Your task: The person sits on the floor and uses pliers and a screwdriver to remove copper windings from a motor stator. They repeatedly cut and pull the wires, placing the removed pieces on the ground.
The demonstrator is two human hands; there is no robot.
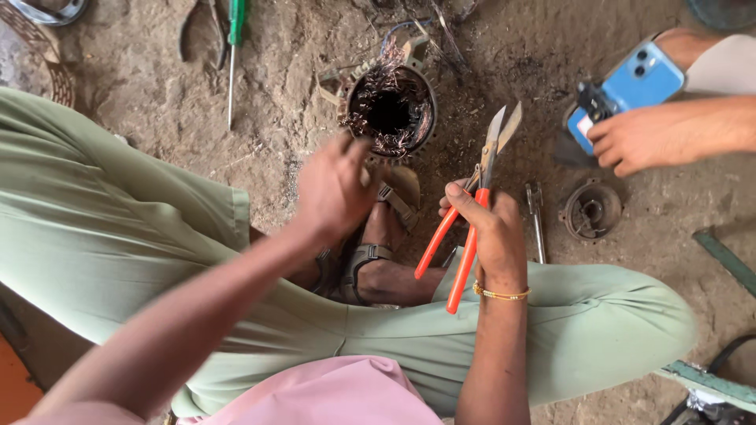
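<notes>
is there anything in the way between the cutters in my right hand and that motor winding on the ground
Nothing visible blocks it. The orange-handled cutters in the right hand point, blades open, over bare dirt just right of the copper-wound stator. The left hand touches the stator's near rim, beside that path rather than across it.

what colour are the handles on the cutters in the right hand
Orange-red, on the cutters held by the right hand; the head view shows it.
</notes>
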